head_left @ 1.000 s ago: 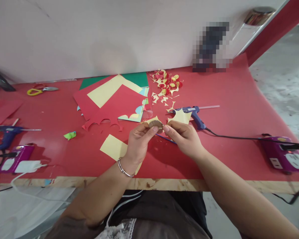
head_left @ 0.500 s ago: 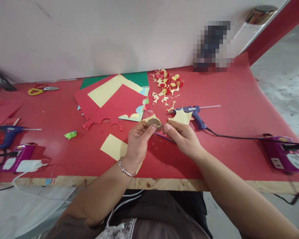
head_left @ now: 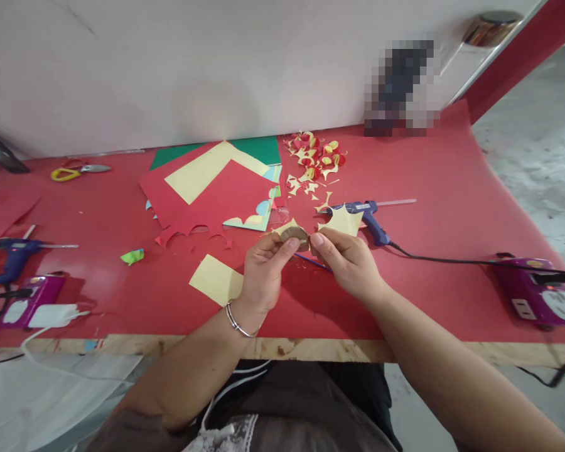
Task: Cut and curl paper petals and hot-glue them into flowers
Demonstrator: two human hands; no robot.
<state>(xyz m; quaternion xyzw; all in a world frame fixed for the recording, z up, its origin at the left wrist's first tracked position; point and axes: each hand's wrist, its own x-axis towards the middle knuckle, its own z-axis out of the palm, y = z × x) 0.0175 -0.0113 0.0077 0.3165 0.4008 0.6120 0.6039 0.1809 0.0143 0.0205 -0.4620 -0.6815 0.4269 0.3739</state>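
Between thumb and fingers, my left hand (head_left: 263, 263) pinches a small round paper piece (head_left: 295, 235), greyish-brown in the shade. My right hand (head_left: 346, 257) is closed at the piece's right edge, thumb against forefinger, and its fingertips hide what they grip there. Just behind my left fingers shows a jagged yellow paper scrap (head_left: 287, 224). Another cut yellow sheet (head_left: 343, 221) lies beyond my right hand. On the table below, a thin blue stick (head_left: 313, 261) lies between the hands. A yellow paper rectangle (head_left: 214, 280) is beside my left wrist.
Red sheets (head_left: 230, 194) and a green sheet (head_left: 258, 149) are stacked behind. Red and yellow paper balls (head_left: 315, 157) sit among scraps. Blue glue guns (head_left: 370, 220) (head_left: 16, 257), yellow-handled scissors (head_left: 68, 174) and purple power strips (head_left: 539, 292) (head_left: 37, 301) with cords lie around.
Both hands have shifted very slightly right with the round paper piece, which has tilted a little. My left wrist has moved a bit to the right over the yellow rectangle.
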